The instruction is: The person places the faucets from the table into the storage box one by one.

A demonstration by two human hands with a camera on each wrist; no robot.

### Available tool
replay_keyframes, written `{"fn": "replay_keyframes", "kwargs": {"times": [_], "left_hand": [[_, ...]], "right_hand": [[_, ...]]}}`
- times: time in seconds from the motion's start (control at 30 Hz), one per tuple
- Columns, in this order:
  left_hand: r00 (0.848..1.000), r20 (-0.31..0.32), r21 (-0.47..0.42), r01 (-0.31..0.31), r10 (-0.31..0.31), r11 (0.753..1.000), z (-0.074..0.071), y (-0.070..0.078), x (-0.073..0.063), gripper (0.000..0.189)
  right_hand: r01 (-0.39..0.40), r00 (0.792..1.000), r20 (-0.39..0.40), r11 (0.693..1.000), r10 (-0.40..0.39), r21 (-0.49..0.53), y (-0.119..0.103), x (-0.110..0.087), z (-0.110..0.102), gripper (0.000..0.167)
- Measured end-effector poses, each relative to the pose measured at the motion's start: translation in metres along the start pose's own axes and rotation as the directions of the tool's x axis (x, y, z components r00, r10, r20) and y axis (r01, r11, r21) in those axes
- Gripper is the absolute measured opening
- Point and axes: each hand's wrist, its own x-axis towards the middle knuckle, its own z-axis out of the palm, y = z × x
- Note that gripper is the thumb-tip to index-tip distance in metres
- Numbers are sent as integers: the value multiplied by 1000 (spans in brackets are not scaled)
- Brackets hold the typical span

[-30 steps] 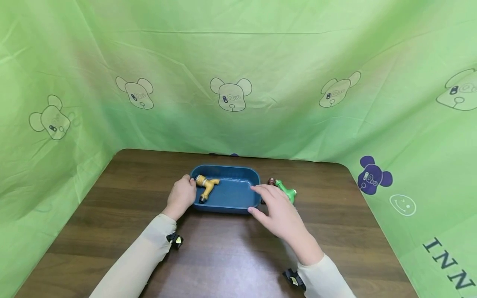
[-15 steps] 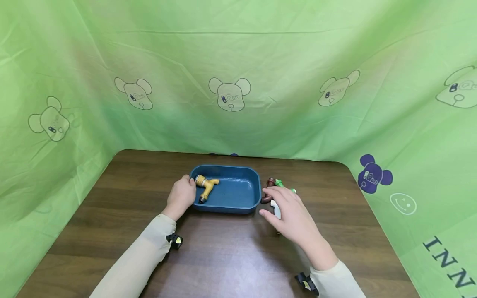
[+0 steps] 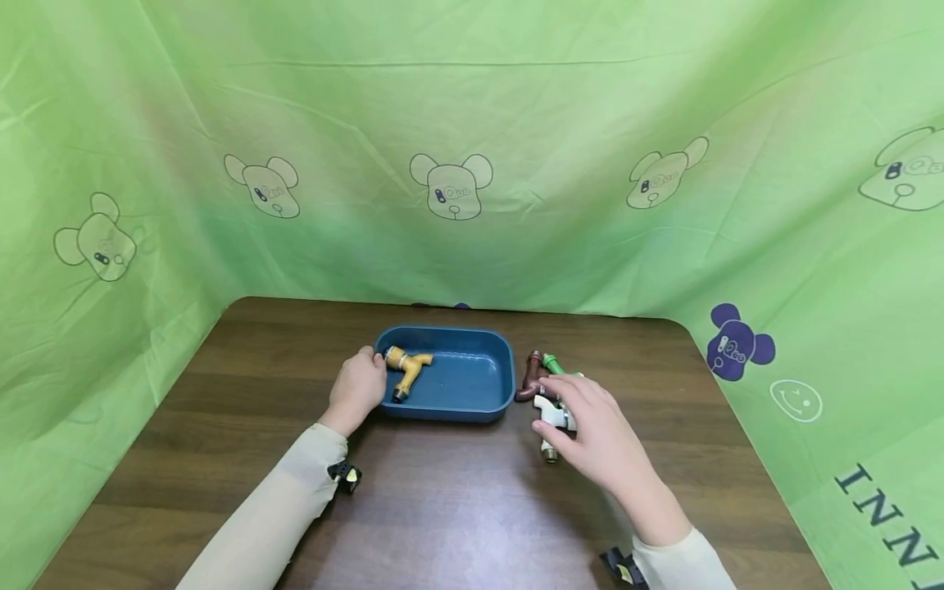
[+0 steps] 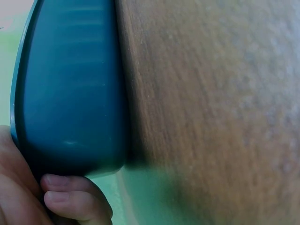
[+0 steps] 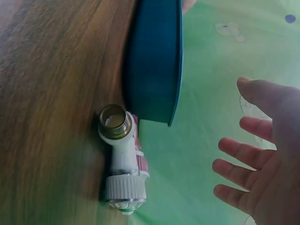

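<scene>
My left hand (image 3: pixel 356 393) is curled on the left end of the blue tray (image 3: pixel 457 415), clamped at its rim, with the tray resting on the brown wooden table (image 3: pixel 442 508). Inside the tray, near that same end, lies the yellow tap (image 3: pixel 410 375), its black tip angled toward me. Just beyond the tray's right end, the dark brown tap (image 3: pixel 533 370) lies on the wood, and next to it the green tap (image 3: pixel 551 363), which my fingers partly hide. Nearer me is the white tap (image 3: pixel 547 410), its threaded brass end toward my side. Over it hovers my right hand (image 3: pixel 596 430), thumb and fingers spread apart, holding nothing; the right wrist view shows them clear of the white tap.
</scene>
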Motion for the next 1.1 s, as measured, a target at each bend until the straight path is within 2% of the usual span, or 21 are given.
{"fn": "replay_keyframes", "kwargs": {"times": [0.37, 0.77, 1.1], "left_hand": [[1000, -9, 4, 2, -2, 1000, 0, -1, 2, 31], [1000, -22, 5, -5, 5, 1000, 1, -2, 3, 32], [1000, 5, 7, 4, -4, 1000, 3, -3, 3, 32]], "right_hand": [[-2, 999, -40, 1000, 2, 7, 14, -10, 1, 61], [-33, 999, -42, 999, 33, -2, 15, -19, 5, 62], [-59, 997, -41, 998, 58, -17, 18, -23, 8, 63]]}}
